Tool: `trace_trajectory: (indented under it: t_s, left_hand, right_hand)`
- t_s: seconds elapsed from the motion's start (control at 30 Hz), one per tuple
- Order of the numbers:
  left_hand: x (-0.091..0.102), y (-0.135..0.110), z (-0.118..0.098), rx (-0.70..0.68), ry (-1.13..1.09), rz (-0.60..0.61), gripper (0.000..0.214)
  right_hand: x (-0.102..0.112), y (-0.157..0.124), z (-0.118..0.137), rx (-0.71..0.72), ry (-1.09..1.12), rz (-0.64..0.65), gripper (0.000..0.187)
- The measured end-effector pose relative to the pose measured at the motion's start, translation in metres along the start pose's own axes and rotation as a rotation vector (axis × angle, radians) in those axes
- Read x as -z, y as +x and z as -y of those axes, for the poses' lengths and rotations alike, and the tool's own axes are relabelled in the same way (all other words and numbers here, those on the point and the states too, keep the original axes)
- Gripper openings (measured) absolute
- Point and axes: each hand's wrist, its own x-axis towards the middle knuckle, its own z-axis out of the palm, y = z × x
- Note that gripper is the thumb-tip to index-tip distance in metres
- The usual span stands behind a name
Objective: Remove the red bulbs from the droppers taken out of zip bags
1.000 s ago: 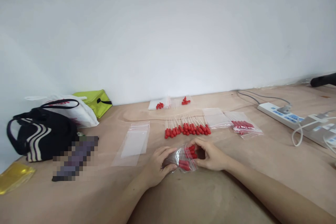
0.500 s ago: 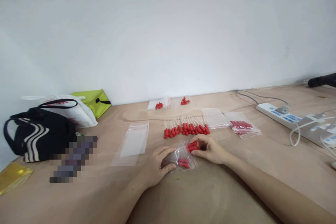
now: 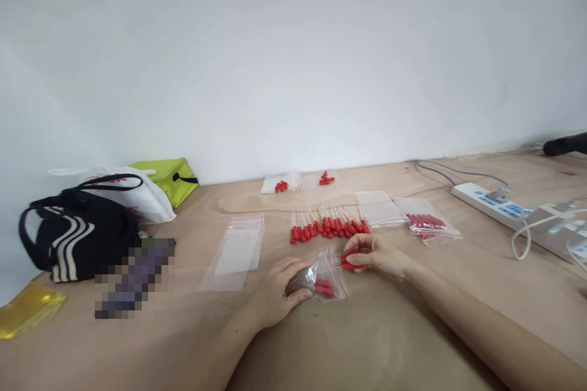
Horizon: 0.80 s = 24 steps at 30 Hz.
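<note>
My left hand (image 3: 284, 290) is closed on the bottom part of a clear zip bag (image 3: 312, 275), with its mouth turned to the right. Inside the bag lie a few red-headed sticks (image 3: 324, 287). My right hand (image 3: 378, 256) pinches a small bunch of red-headed sticks (image 3: 349, 259) by their red ends at the bag's mouth, the pale stems pointing left toward the opening. How far the stems reach into the bag is hard to make out. Just beyond both hands, a row of loose red-headed sticks (image 3: 328, 227) lies on the table.
Flat clear zip bags (image 3: 236, 253) lie left, more bags (image 3: 378, 208) right of the row. A filled bag (image 3: 426, 223) lies near a power strip (image 3: 488, 201) with cables. Small red pieces (image 3: 326, 179) on bags sit by the wall. A black bag (image 3: 87, 235) stands left.
My right hand has drawn slightly rightward from the bag's mouth, so the red ends it pinches now sit outside the opening. The left hand keeps its hold on the bag.
</note>
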Motion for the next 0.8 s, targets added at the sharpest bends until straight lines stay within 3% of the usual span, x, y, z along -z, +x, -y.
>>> trace_trajectory:
  t_s: [0.17,0.3,0.4,0.53,0.67,0.8]
  left_hand:
    - [0.0,-0.001,0.001,0.01,0.001,-0.011,0.037]
    - [0.001,-0.001,0.0,0.011,0.0,0.004,0.038]
    - [0.001,0.0,0.001,-0.003,-0.004,0.005,0.037]
    - [0.0,0.0,0.003,-0.007,-0.013,-0.003,0.037]
    - [0.0,0.0,0.003,-0.005,0.0,-0.005,0.037]
    - [0.001,0.0,0.001,-0.01,0.028,0.004,0.036]
  right_hand:
    - [0.029,-0.009,0.027,0.063,-0.119,-0.121,0.027]
    - [0.046,-0.007,0.05,0.231,-0.086,-0.315,0.027]
    - [0.031,0.01,0.049,0.379,-0.069,-0.465,0.031]
    - [-0.009,0.044,0.031,0.544,-0.269,-0.659,0.037]
    - [-0.037,0.069,0.018,0.566,-0.387,-0.72,0.031]
    - [-0.049,0.077,0.015,0.587,-0.51,-0.724,0.025]
